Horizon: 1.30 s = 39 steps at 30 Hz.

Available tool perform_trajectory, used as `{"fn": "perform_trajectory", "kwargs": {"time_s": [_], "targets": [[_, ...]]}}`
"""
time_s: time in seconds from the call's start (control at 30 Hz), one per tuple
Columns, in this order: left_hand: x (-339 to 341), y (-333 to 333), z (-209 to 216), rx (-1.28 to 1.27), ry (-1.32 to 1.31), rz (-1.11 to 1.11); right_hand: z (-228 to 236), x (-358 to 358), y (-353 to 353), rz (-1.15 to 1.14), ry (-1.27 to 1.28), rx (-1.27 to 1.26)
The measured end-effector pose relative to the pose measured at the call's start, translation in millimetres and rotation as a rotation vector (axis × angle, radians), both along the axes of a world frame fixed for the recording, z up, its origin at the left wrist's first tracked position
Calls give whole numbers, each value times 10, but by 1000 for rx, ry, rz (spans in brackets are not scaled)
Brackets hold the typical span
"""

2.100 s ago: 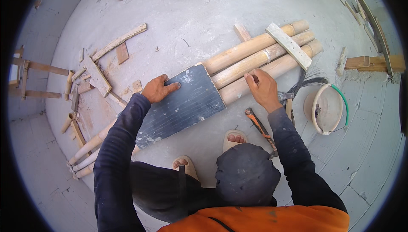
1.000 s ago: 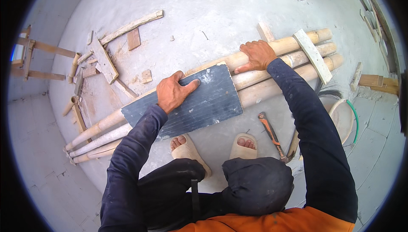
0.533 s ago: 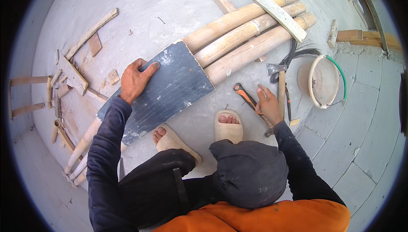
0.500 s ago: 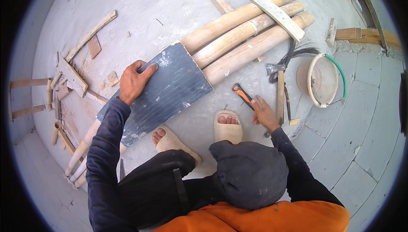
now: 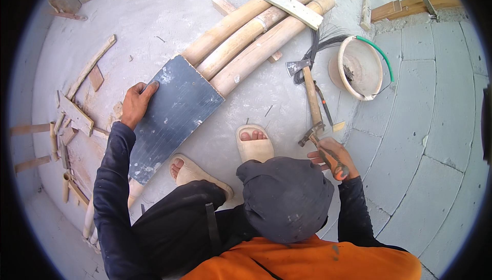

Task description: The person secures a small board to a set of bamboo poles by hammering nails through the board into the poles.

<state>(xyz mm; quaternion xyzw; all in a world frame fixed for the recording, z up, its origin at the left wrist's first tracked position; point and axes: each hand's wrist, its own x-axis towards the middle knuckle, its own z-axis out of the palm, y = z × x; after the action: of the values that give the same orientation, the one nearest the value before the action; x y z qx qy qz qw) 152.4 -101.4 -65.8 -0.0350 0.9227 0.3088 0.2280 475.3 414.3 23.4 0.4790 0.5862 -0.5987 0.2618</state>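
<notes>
Left hand [image 5: 136, 107] nearer, clasping edge of dark board [image 5: 177, 108], long axis one-to-seven o'clock. Right hand [image 5: 345, 154] grasps hammer [image 5: 331, 159]; board lies between nine and ten o'clock.

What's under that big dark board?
Bamboo poles run under the dark board, poking out past both ends. The board covers their middles, so I can't tell what else is beneath it.
</notes>
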Motion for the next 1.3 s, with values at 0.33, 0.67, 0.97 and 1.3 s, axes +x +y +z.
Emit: {"fn": "perform_trajectory", "kwargs": {"time_s": [0.33,0.67,0.97,1.3], "targets": [[3,138,62,-30,-10,-3,312,-778,-529,172,451,170],[105,124,24,-117,152,8,-1159,-2392,-1114,953,729,639],[136,103,280,-55,-25,97,-285,-2155,-1430,579,1063,284],[124,198,233,-82,18,119,-537,-2303,-1273,777,651,363]]}}
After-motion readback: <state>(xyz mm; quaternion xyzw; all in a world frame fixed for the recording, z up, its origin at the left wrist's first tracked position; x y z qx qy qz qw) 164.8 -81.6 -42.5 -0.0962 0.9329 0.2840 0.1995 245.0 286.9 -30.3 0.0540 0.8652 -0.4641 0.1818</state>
